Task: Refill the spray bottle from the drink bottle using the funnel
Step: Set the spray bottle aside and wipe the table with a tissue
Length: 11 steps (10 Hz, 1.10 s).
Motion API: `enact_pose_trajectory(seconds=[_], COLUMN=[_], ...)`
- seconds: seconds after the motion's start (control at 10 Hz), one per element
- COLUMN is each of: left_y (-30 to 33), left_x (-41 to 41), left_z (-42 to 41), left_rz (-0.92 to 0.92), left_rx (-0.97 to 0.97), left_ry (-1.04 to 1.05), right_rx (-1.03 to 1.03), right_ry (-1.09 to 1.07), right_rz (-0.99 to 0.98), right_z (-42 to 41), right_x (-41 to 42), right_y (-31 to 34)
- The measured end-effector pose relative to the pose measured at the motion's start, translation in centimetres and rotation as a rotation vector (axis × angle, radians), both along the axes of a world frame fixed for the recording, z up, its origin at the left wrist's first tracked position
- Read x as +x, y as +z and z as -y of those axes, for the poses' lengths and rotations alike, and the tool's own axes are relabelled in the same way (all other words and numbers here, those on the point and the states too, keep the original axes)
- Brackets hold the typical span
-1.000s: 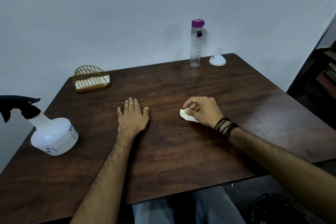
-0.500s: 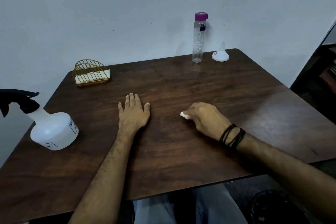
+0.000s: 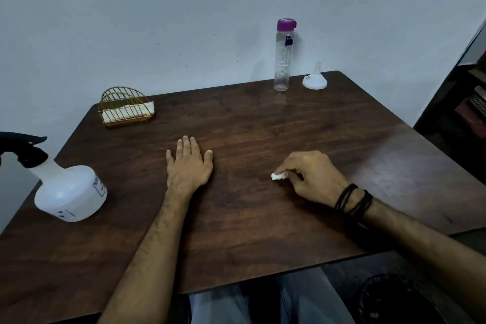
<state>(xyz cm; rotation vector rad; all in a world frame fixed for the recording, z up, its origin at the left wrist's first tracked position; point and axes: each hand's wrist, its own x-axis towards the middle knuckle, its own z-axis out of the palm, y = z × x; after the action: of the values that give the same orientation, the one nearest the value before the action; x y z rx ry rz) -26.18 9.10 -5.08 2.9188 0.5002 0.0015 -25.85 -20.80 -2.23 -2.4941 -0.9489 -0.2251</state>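
A white spray bottle [image 3: 71,192] with a black trigger head stands at the table's left edge. The clear drink bottle [image 3: 282,58] with a purple cap stands upright at the back by the wall. Right of it a white funnel [image 3: 314,80] sits mouth down, spout up. My left hand [image 3: 188,166] lies flat on the wooden table [image 3: 263,218], fingers straight. My right hand [image 3: 313,177] grips a small crumpled white tissue [image 3: 277,176] against the tabletop, fingers curled over it.
A gold wire napkin holder [image 3: 126,110] with white napkins sits at the back left. A dark basket [image 3: 394,300] stands on the floor at the lower right, and dark furniture [image 3: 468,102] rises along the right side.
My right hand has slid the tissue toward me and a little rightward across the table, and less of the tissue shows. My left hand has stayed flat in place.
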Motion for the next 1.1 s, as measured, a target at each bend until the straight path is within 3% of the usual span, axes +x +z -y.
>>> enact_pose_trajectory(seconds=[0.3,0.5,0.8,0.9,1.1], left_y=[0.0,0.0,0.1,0.1,0.0], left_x=[0.1,0.1,0.0,0.0,0.1], left_z=[0.0,0.0,0.0,0.0,0.1], left_rz=[-0.003,0.004,-0.002,-0.002,0.0], left_rx=[0.006,0.009,0.005,0.001,0.001], left_ry=[0.001,0.003,0.004,0.004,0.011], right_rx=[-0.002,0.127,0.078,-0.048,-0.051], right_ry=[-0.005,-0.011,-0.189,-0.132,0.029], right_rz=[-0.075,-0.21,-0.126,-0.065,-0.109], right_z=[-1.4,-2.1,-0.3,-0.5,-1.4], right_x=[0.7,0.8,5.5,4.1,0.5], right_y=[0.5,-0.2,1.2,0.7,0.4])
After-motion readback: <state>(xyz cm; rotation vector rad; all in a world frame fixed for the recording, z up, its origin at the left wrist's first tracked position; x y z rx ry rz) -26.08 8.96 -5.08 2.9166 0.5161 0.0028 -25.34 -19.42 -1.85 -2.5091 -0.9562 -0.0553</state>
